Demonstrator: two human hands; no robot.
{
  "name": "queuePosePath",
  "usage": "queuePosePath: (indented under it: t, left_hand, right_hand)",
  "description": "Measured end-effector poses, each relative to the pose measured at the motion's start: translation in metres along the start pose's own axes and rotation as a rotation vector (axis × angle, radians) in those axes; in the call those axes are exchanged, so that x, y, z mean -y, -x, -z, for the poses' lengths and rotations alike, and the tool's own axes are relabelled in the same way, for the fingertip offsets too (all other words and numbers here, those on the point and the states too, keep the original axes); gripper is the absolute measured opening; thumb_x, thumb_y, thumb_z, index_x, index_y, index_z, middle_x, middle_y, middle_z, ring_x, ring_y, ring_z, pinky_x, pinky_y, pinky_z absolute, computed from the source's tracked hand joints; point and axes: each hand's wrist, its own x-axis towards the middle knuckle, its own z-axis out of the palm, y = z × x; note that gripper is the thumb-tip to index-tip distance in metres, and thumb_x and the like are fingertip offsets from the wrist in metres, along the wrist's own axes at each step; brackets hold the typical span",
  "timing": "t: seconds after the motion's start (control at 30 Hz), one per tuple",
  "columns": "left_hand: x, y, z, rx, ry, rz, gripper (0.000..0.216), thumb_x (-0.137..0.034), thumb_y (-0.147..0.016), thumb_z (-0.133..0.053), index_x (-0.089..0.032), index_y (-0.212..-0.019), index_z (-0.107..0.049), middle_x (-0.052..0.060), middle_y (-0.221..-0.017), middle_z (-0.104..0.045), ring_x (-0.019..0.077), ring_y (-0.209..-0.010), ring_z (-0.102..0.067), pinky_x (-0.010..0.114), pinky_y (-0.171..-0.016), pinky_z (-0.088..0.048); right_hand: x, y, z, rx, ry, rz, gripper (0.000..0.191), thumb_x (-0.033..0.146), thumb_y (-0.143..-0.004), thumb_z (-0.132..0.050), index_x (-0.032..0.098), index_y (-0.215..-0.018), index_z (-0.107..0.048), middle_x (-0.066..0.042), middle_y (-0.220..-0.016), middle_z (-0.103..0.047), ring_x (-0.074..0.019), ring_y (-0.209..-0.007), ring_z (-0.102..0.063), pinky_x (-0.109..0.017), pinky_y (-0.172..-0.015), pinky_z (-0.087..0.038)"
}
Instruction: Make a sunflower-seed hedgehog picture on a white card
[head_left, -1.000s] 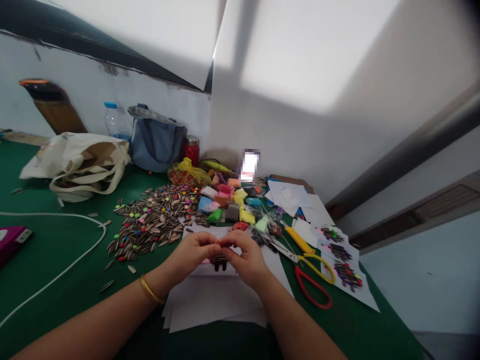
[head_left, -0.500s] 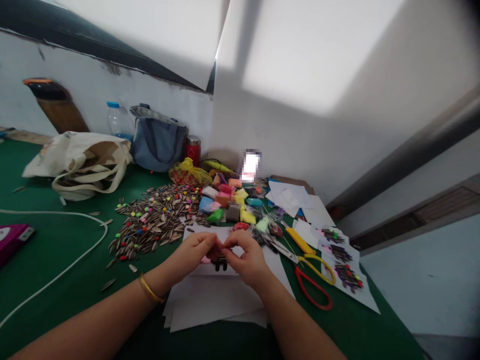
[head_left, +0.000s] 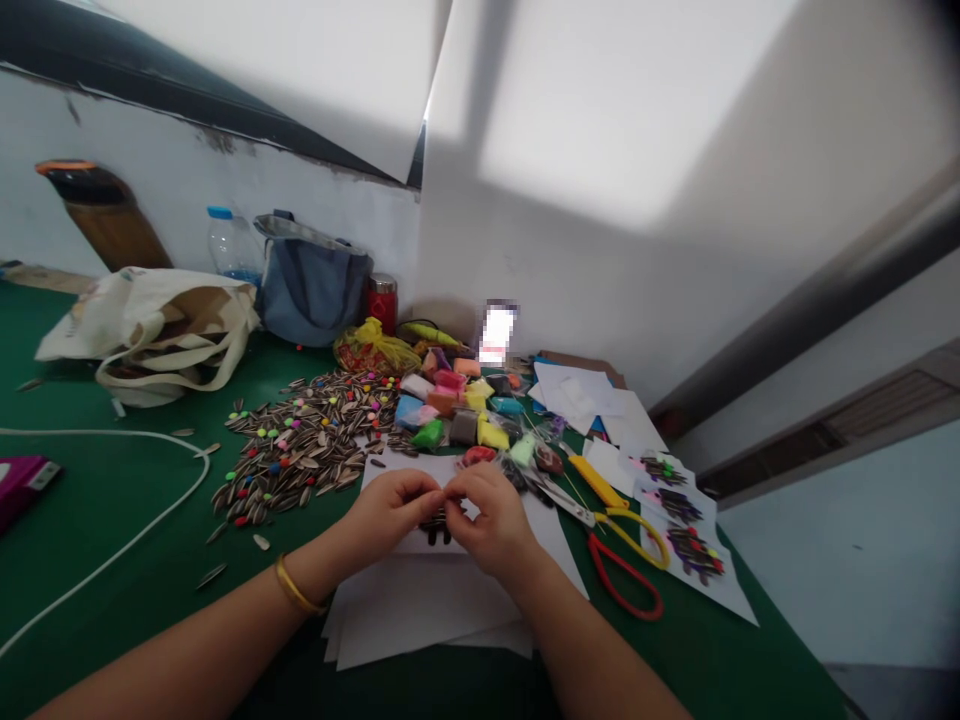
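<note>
My left hand (head_left: 394,512) and my right hand (head_left: 487,515) meet fingertip to fingertip above white paper (head_left: 420,600). Both are closed in a pinch, and whatever lies between the fingers is too small or hidden to name. Partly covered beneath them is a dark figure (head_left: 437,535) on the paper, with short black stubs at its lower edge. Left of the hands spreads a heap of striped sunflower seeds (head_left: 322,440) mixed with small coloured balls. Packets of coloured modelling clay (head_left: 463,428) lie just beyond the paper.
Scissors (head_left: 628,570) with red and yellow handles and a yellow cutter (head_left: 598,482) lie to the right. Beyond them are sheets with seed-covered figures (head_left: 694,552). A white cable (head_left: 176,505) curves at left. Bags (head_left: 315,285), a bottle (head_left: 229,245) and a lit phone (head_left: 497,333) stand behind.
The fingers of my left hand have shifted and curl more, with the thumb side now against the right fingertips. A pink patch seen under the left hand is now covered. The view has moved slightly.
</note>
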Motion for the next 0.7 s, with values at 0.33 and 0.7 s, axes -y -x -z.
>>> queuePosePath:
  t: [0.33, 0.7]
  left_hand:
    - [-0.006, 0.006, 0.002, 0.010, -0.329, -0.299, 0.019, -0.018, -0.084, -0.055, -0.017, -0.069, -0.066, 0.002, -0.072, -0.062, 0.0138, -0.071, -0.056, 0.024, -0.067, -0.042]
    - [0.006, -0.001, 0.004, -0.108, 0.125, -0.027, 0.018, -0.034, -0.079, -0.069, -0.019, -0.085, -0.075, 0.004, -0.079, -0.071, 0.0159, -0.070, -0.061, 0.024, -0.062, -0.048]
  right_hand:
    - [0.005, 0.001, -0.002, -0.064, -0.104, -0.137, 0.010, 0.014, -0.073, -0.055, 0.020, -0.077, -0.062, 0.000, -0.073, -0.058, -0.0149, -0.070, -0.055, -0.027, -0.066, -0.045]
    - [-0.005, -0.001, 0.003, -0.043, -0.368, -0.263, 0.014, 0.024, -0.084, -0.064, 0.023, -0.092, -0.076, -0.004, -0.089, -0.072, -0.0182, -0.085, -0.065, -0.030, -0.080, -0.050]
